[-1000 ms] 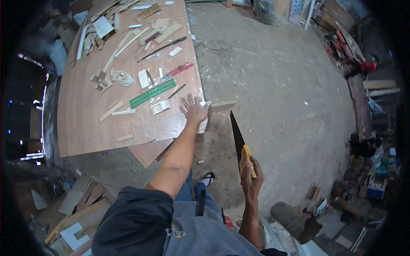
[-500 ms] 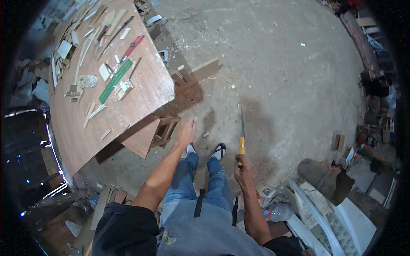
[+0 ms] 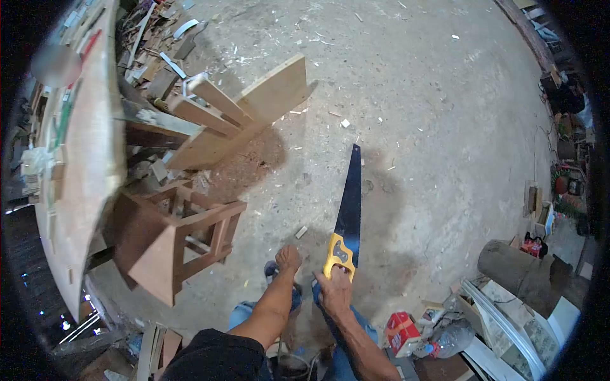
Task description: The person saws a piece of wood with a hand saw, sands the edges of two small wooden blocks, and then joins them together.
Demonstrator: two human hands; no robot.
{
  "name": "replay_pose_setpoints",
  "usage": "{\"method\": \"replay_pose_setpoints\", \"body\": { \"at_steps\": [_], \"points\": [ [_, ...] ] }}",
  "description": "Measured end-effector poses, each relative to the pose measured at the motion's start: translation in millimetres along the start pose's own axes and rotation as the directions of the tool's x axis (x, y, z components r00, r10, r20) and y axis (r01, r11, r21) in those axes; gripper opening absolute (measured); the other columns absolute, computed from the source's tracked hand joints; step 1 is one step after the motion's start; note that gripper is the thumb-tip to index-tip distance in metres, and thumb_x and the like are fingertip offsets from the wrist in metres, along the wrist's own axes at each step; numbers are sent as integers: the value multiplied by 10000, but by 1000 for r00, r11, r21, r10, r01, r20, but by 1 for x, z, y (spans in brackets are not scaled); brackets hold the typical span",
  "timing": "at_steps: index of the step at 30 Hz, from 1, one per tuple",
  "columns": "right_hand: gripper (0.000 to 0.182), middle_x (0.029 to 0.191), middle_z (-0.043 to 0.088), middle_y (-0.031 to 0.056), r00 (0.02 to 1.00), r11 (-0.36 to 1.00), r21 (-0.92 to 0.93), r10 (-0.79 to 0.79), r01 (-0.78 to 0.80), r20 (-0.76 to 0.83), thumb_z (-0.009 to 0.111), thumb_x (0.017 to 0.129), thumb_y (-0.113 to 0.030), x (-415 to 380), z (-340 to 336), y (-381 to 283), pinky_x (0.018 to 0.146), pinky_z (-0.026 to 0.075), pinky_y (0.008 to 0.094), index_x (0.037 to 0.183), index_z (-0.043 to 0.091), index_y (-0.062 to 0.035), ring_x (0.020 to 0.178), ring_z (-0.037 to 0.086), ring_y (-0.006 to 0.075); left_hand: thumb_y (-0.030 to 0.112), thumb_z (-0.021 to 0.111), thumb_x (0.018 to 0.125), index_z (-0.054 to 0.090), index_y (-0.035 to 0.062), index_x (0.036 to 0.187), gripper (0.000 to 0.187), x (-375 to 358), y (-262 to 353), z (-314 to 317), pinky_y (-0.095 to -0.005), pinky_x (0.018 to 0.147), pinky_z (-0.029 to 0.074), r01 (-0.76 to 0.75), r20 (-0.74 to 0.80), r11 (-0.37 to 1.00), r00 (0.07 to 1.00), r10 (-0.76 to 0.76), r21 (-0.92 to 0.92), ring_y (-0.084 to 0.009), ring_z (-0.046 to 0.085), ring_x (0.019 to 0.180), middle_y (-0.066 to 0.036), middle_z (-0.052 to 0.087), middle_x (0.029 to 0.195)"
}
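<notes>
In my right hand (image 3: 335, 293) is a hand saw (image 3: 348, 209), held by its yellow handle. Its dark blade points away from me over the floor, with its broad side turned up to the view. My left hand (image 3: 289, 259) is closed in a loose fist above my foot, apart from the saw, and nothing shows in it. A brown wooden stool (image 3: 206, 222) lies on its side left of that hand. Just beyond the fist, a small wood offcut (image 3: 301, 232) rests on the floor.
A raised worktable (image 3: 92, 127) borders the left. Beside it, a wide board (image 3: 273, 89) stands with narrower wood pieces against it. Wood scraps (image 3: 143, 47) pile up at upper left. At lower right are a red box (image 3: 402, 333), a plastic bottle (image 3: 452, 336) and a large log-like cylinder (image 3: 516, 270).
The saw has turned from edge-on to showing its broad blade. My left hand has drawn in toward the right hand, its fingers now curled. The table and stool have shifted left in view.
</notes>
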State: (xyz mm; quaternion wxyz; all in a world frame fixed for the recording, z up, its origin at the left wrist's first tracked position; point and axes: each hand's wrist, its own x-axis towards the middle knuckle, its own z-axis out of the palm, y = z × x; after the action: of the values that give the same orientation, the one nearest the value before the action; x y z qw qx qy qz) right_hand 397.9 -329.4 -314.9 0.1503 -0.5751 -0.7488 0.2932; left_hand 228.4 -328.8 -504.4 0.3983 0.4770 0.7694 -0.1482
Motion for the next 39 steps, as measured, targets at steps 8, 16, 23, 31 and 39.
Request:
{"method": "replay_pose_setpoints", "body": {
  "at_steps": [8,16,23,31,39],
  "points": [
    [406,798,460,155,998,998,25,53,-53,-22,654,637,-7,46,33,36,608,413,451,1022,685,-130,755,527,359,250,618,864,675,98,1101,287,95,-11,76,-456,737,542,-221,-296,962,919,260,159,-336,682,836,-160,695,1012],
    [429,798,464,157,999,1000,13,17,-17,-35,655,622,7,45,38,24,623,423,449,1032,687,-117,764,537,360,282,726,750,645,126,1082,375,108,-24,44,-444,743,545,-277,-207,952,946,248,-126,-371,684,881,-164,691,1000],
    [305,826,501,182,999,999,-11,-41,41,-6,657,664,-80,-37,-24,-39,645,425,466,968,680,-85,799,552,387,125,659,761,637,112,1092,332,-17,33,-103,-424,749,517,-78,-34,758,997,73,-647,-388,658,880,-200,674,982],
    [303,850,515,205,965,968,-66,-249,244,-84,678,664,-56,-29,-236,-163,631,423,459,967,673,-70,786,548,399,135,618,876,616,131,1227,351,-266,42,-302,-328,599,511,-197,-5,586,950,312,-786,-152,637,687,-77,693,924],
    [186,853,514,212,868,879,-24,-475,477,-145,646,799,-51,19,-406,-278,642,423,461,984,663,-55,781,539,415,186,616,941,633,60,1040,161,-401,16,-429,-315,568,489,-322,-347,545,936,61,-774,-126,627,613,-49,651,751]
  ]
}}
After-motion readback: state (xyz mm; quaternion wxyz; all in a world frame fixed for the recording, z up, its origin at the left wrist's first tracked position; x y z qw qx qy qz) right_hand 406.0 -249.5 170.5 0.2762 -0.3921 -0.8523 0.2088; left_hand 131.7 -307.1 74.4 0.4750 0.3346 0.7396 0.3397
